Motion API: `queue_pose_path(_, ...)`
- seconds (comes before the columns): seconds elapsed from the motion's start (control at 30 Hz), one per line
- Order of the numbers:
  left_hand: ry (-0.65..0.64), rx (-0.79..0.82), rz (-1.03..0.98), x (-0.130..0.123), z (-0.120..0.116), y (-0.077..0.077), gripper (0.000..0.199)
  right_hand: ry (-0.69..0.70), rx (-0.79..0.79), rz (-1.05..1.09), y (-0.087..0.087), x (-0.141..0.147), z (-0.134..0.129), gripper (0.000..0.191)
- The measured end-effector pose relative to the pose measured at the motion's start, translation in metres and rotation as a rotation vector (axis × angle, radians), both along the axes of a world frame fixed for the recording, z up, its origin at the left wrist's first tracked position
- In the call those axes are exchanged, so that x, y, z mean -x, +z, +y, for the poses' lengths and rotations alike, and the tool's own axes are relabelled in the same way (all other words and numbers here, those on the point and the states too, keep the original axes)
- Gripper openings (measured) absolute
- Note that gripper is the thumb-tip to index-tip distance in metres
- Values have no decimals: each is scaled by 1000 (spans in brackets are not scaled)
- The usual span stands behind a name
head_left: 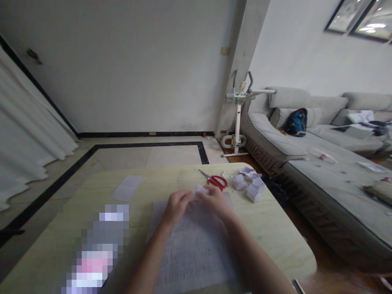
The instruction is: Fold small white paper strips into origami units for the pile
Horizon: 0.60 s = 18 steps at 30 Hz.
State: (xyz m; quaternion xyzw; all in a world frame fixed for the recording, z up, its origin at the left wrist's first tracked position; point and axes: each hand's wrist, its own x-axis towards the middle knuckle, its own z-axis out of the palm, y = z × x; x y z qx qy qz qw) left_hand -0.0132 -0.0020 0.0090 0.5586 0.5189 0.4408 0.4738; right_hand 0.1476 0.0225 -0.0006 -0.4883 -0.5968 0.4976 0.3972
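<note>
Both hands meet over a large printed sheet (196, 249) on the light wooden table. A small piece of white paper (199, 188) is pinched between them. My left hand (180, 204) closes on its left side, and my right hand (216, 201) on its right, with fingertips close together. Just beyond my right hand lie red-handled scissors (217, 182), blades pointing up and left. Folded white paper pieces (255, 188) sit to the right of the scissors. A flat white slip (128, 188) rests on the left of the table.
The pale table (272, 232) has a rounded right edge. A pixelated patch covers its left front. Beyond stand a white exercise machine (237, 122) and a grey sofa (330, 175) with a blue bag (297, 122). A white curtain (27, 134) hangs at the left.
</note>
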Motion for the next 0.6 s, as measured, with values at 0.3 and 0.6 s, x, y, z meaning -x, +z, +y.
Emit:
queue_pose_path(0.3, 64, -41, -24, 1, 3, -4, 32, -4, 17, 54, 9, -1, -2, 33)
queue_pose_path(0.6, 129, -70, -37, -1, 2, 1, 28, 41, -101, -31, 10, 1, -2, 33)
